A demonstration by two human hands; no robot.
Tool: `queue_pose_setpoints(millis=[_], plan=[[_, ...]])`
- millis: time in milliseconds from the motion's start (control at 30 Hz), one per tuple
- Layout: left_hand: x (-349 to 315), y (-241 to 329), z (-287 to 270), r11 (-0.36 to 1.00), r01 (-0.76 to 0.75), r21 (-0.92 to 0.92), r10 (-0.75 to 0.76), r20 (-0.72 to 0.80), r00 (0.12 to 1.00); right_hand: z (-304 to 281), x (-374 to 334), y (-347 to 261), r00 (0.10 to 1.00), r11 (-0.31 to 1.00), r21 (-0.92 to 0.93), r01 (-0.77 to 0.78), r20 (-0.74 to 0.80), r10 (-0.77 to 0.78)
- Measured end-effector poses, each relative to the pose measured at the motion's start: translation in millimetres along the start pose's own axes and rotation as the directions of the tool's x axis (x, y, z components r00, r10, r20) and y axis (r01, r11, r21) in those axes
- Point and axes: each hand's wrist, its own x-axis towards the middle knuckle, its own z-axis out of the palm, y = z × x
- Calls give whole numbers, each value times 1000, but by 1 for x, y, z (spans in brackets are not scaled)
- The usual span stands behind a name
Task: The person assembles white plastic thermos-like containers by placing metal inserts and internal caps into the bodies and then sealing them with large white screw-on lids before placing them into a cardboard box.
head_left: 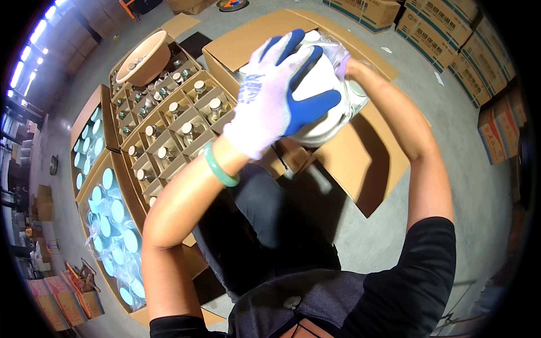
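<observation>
A bulky, rounded white bundle (324, 79), partly covered in clear plastic, is over an open cardboard box (265, 39). I cannot make out what is packed in it. My left hand (270, 96), in a white glove with blue coating, lies against its left side. The fingers and thumb are spread wide. At the bundle's far right side is my right hand (341, 63), in a glove with a pale purple cuff. It grips the bundle there, though its fingers are mostly hidden behind plastic and the white surface.
A divided carton (169, 135) of glass bottles with pale caps stands at left, with a peach basin (147, 56) on the far end. Nearer left, cartons hold blue-lidded containers (117, 211). A box flap (366, 163) juts right; stacked cartons (439, 34) stand far right.
</observation>
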Motion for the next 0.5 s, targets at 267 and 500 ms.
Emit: queue_pose_setpoints(millis=[267,500], plan=[[35,-67,89,999,15,29,-16,68,998,-49,37,76,983,978,207,-6,-177,43],[60,-108,134,1000,-16,15,16,1,1000,-94,59,106,960,985,168,41,-280,8]])
